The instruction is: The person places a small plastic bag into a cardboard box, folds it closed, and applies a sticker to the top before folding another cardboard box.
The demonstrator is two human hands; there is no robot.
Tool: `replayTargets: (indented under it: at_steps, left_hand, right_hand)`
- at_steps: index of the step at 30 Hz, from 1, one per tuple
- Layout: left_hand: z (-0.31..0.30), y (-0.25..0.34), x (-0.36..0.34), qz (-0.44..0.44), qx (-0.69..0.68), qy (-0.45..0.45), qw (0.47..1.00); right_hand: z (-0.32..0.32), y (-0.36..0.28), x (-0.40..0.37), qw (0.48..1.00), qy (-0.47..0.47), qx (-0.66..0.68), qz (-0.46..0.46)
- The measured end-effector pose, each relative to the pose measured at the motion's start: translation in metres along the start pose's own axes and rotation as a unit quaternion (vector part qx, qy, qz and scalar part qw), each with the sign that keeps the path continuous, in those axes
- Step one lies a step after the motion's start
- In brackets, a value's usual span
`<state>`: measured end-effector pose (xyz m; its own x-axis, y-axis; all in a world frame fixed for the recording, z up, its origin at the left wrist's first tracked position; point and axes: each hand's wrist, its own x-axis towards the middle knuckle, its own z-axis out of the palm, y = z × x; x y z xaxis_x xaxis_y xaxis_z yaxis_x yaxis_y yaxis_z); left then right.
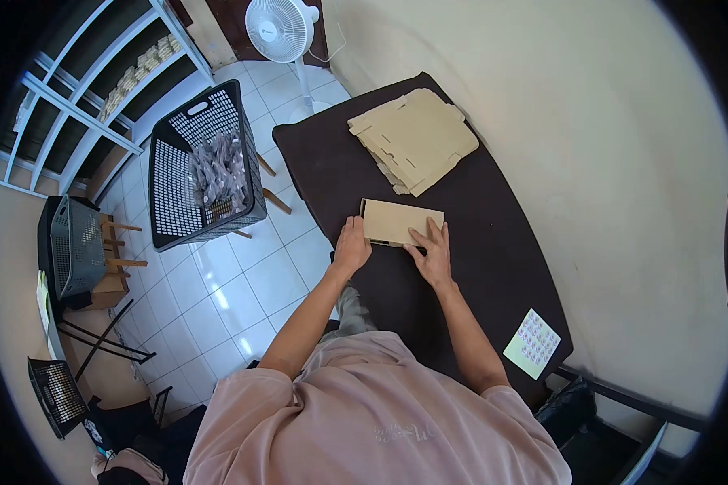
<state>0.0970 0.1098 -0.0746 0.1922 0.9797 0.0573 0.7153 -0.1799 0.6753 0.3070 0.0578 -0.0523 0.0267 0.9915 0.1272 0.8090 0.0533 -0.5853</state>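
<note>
The cardboard box (398,220) is set at the centre of the frame, on the dark table (481,275). Its left end is touched by the left hand (353,246), fingers together; whether it is pinched cannot be told. Its right part is touched by the right hand (434,259), fingers spread. Under uneven pressure, its top could be skewed or a corner creased.

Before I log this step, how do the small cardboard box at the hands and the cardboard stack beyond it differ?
Size: the small cardboard box covers less table than the cardboard stack.
Outline: the box looks plainly rectangular; the stack has uneven, notched edges.
Contact: the left hand and right hand touch the box; neither touches the stack.
Both are tan and rest on the dark table.
</note>
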Motion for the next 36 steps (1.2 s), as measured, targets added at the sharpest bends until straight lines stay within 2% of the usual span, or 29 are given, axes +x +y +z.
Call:
replayTargets:
  at_steps: [22, 36]
  left_hand:
    - [-0.0055, 0.001, -0.0044, 0.0, -0.019, 0.001, 1.0]
    - [-0.0062, 0.0004, -0.0048, 0.008, -0.022, 0.009, 1.0]
  right_hand:
    - [0.0022, -0.0032, -0.0027, 1.0, -0.005, 0.019, 0.025]
    - [0.0027, 0.0008, -0.0026, 1.0, -0.005, 0.001, 0.0]
